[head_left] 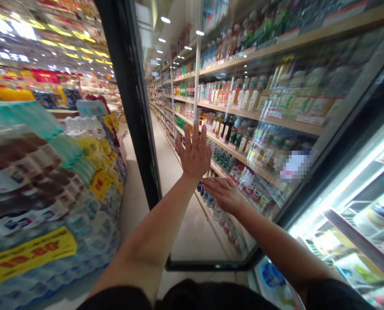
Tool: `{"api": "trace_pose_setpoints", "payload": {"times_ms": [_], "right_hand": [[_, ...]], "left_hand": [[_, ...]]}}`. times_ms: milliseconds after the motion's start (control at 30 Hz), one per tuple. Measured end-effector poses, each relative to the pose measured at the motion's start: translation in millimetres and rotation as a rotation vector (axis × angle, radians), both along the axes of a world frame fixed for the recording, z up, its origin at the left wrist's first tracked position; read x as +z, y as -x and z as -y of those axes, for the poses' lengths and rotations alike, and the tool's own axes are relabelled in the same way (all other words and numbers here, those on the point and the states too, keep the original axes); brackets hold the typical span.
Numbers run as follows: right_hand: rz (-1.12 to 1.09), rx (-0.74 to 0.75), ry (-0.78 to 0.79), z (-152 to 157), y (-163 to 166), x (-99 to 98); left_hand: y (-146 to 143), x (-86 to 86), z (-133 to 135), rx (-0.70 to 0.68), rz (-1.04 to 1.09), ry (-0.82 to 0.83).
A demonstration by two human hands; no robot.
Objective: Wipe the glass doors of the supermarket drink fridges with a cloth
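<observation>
A tall glass door [243, 129] fills the middle of the frame, straight ahead of both hands, its long dark left edge slanting from upper left down to lower centre. At centre, the left hand [194, 155] looks nearer it, raised palm-forward with fingers spread; just right and lower, the right hand [224, 193] points leftward, flat, gripping nothing, contact unclear.

glossy glass door [195, 237], smooth frame [132, 103], matt cloth sleeve [114, 298]
</observation>
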State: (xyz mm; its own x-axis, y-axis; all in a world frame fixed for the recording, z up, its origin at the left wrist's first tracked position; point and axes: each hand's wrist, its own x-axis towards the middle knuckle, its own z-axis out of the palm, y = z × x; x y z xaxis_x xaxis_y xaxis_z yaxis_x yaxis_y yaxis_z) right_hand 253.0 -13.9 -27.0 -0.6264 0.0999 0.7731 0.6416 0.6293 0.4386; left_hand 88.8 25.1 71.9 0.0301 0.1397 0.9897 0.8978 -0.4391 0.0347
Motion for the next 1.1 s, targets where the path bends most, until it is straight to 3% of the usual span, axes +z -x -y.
{"api": "trace_pose_setpoints", "payload": {"times_ms": [100, 167, 300, 367, 433, 567, 667, 733, 800, 867, 1033, 1100], "right_hand": [[-0.07, -0.043, 0.034, -7, 9, -4.0], [-0.059, -0.034, 0.051, -9, 19, -17.5], [0.136, 0.105, 0.042, -8, 30, -44.6], [0.174, 0.135, 0.037, -8, 23, -37.7], [0.131, 0.103, 0.044, -11, 10, -15.6], [-0.217, -0.072, 0.01, -16, -19, 24.3], [-0.33, -0.122, -0.05, -12, -31, 14.8], [-0.174, -0.066, -0.042, -7, -35, 1.1], [-0.022, -0.019, -0.014, -5, -39, -0.3], [-0.052, -0.014, -0.015, -7, -42, 18.3], [-0.431, 0.051, -0.108, -23, -31, 97.0], [-0.414, 0.101, -0.09, -30, -15, 109.5]], "left_hand": [[0, 0.2, -1, 0.005, 0.003, -0.016], [0, 0.0, -1, 0.023, -0.008, -0.04], [0, -0.6, -3, 0.028, -0.01, -0.062], [0, -0.7, -3, 0.007, 0.001, -0.045], [-1, -0.4, -4, -0.002, 0.004, -0.035], [-1, 0.1, -4, 0.005, 0.01, -0.025], [-1, 0.2, -4, 0.016, 0.008, -0.028], [-2, 0.7, -3, 0.027, 0.006, -0.038], [-2, 1.7, -2, 0.023, 0.014, -0.027], [-4, 3.0, 0, 0.006, 0.029, -0.004], [0, -0.5, -2, 0.003, 0.027, 0.001], [5, -5.4, -7, -0.038, -0.064, -0.044]]}}
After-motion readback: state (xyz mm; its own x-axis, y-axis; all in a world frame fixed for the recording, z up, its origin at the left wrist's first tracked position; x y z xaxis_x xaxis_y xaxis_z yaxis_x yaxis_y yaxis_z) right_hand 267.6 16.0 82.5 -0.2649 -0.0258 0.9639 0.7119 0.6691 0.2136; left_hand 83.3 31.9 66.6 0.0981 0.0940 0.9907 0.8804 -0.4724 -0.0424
